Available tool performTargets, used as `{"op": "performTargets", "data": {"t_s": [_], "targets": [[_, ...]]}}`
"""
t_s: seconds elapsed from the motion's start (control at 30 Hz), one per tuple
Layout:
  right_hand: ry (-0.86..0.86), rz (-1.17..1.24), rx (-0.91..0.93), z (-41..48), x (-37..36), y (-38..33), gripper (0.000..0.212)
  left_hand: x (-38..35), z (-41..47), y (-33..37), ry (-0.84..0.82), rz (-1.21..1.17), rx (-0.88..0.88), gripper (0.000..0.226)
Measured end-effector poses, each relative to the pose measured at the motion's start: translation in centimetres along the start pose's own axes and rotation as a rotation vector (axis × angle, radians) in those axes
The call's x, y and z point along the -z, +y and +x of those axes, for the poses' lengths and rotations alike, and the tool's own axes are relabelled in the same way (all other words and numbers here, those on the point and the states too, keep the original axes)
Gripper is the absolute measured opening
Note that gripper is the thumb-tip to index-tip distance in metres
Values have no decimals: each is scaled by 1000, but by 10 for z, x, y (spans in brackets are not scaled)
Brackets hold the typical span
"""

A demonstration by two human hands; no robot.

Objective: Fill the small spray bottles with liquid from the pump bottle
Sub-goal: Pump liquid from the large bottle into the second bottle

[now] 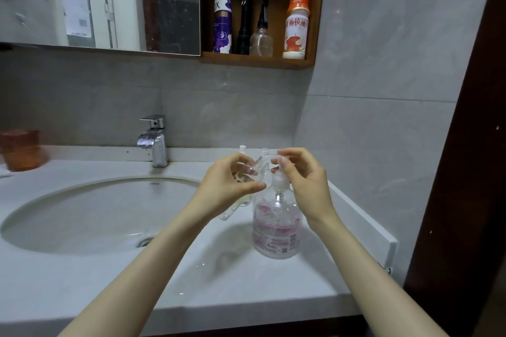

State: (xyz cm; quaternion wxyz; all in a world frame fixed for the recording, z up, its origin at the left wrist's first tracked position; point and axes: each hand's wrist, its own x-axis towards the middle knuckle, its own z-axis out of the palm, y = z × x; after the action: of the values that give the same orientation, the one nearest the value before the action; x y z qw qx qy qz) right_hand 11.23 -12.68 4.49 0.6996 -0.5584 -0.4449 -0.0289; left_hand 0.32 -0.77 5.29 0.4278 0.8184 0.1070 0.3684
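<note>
Plainly, one pump bottle (pixel 276 230) is standing upright on the tabletop (pixel 246 295), just right of the sink (pixel 109 181). One small spray bottle (pixel 247 172) is being held in the air beside its top, long axis slanting, open neck pointing up and right toward the spout. The left hand (pixel 230 186) is curling round this small bottle, while the right hand (pixel 306 183) is pinching the top of the pump bottle (two more small tops (pixel 242 148) are peeking out behind the hands).

ARROW marks the sink (pixel 154 183); 养快线 the orange-capped bottle (pixel 295 24).
</note>
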Motion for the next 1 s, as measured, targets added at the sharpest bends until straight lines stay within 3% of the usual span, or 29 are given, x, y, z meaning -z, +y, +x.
{"op": "performTargets", "data": {"t_s": [0.27,0.5,0.67,1.0], "targets": [[-93,-3,4,-3,-2,3,17,1,13,11,-10,124,-141,38],[-104,-388,25,-11,-7,7,57,2,15,14,-38,152,-174,39],[-45,-409,79,-9,-12,13,41,1,16,9,-36,165,-189,41],[-37,-487,69,-14,-13,16,41,-3,14,5,-13,170,-167,44]]}}
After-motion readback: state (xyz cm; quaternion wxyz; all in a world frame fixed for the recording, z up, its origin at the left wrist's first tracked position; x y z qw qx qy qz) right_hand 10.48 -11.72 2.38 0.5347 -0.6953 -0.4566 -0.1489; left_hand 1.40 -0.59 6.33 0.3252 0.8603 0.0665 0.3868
